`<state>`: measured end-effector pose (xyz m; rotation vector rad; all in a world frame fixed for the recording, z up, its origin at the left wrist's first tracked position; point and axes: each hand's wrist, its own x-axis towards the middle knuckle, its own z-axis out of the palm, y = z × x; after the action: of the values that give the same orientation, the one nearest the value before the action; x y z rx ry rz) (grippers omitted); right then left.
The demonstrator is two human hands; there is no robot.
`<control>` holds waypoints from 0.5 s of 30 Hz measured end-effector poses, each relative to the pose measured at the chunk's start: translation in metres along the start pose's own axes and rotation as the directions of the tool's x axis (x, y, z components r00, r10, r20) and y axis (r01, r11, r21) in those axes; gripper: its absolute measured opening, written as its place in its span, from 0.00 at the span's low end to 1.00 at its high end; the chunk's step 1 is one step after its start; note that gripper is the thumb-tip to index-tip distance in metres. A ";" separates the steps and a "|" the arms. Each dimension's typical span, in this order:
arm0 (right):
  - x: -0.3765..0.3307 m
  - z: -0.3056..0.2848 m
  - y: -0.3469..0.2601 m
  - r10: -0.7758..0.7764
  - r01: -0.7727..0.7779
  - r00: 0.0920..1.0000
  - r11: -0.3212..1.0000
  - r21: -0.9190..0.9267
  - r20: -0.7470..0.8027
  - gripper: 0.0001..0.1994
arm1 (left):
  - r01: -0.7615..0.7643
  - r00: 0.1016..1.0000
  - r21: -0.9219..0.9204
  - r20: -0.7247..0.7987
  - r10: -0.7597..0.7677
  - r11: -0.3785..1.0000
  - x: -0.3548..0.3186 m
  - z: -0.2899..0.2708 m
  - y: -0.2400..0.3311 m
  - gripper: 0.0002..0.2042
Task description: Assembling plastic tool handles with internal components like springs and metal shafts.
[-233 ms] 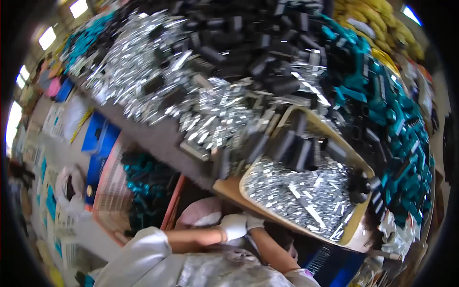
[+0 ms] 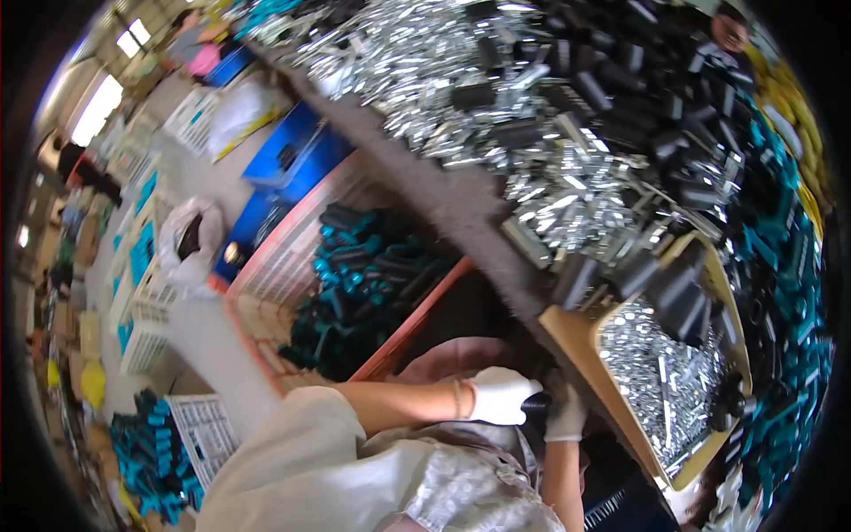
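Note:
In front of my body, my left hand (image 2: 499, 396) wears a white glove and is closed round a small black ribbed piece (image 2: 535, 404), of which only one end shows. Close beside it is my right hand (image 2: 566, 412), also in a white glove. Its fingers are dark, blurred and partly hidden, so their grip cannot be made out. Right of my hands, a tan tray (image 2: 612, 417) holds small shiny metal pieces (image 2: 651, 372), with several black tubes (image 2: 681, 297) lying over its far end.
An orange crate (image 2: 257, 350) holding teal and black parts stands left of my hands. Metal pieces (image 2: 425, 80) and black parts are heaped across the table, with teal parts (image 2: 784, 346) at right. Blue bins (image 2: 297, 160) stand beyond the crate. Other people (image 2: 191, 40) are farther off.
The view has swung left, so the table and tray sit farther right and more of the crate and floor shows. My hands have drawn slightly apart, and the black piece shows between them.

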<state>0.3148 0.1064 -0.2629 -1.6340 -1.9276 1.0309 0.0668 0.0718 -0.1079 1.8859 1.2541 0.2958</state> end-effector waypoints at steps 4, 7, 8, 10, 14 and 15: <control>-0.021 -0.026 -0.003 0.629 -0.490 0.758 0.380 0.784 0.170 0.24 | -0.275 0.960 -0.162 -0.094 0.263 0.948 -0.095 -0.081 0.037 0.26; -0.009 -0.006 -0.053 0.361 -0.586 0.796 0.265 0.765 0.485 0.15 | -0.332 0.927 0.021 -0.179 0.331 0.943 -0.125 -0.072 0.033 0.27; -0.005 -0.001 -0.064 0.339 -0.578 0.808 0.295 0.761 0.482 0.14 | -0.298 0.932 -0.010 -0.218 0.289 0.954 -0.133 -0.081 0.034 0.26; -0.002 0.007 -0.079 0.332 -0.491 0.857 0.293 0.820 0.395 0.16 | -0.230 0.939 -0.159 -0.294 0.176 0.960 -0.152 -0.122 0.032 0.17; -0.020 -0.018 -0.167 -0.014 -0.406 0.897 0.373 0.835 0.442 0.22 | 0.037 0.903 -0.056 -0.426 -0.057 0.998 -0.240 -0.209 0.006 0.25; -0.017 -0.017 -0.161 0.026 -0.355 0.922 0.456 0.816 0.387 0.23 | 0.219 0.883 -0.053 -0.415 -0.221 0.974 -0.262 -0.232 0.025 0.24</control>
<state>0.2255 0.0883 -0.1285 -1.0684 -0.9419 2.0535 -0.1786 -0.0367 0.1181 1.7041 1.7373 0.6049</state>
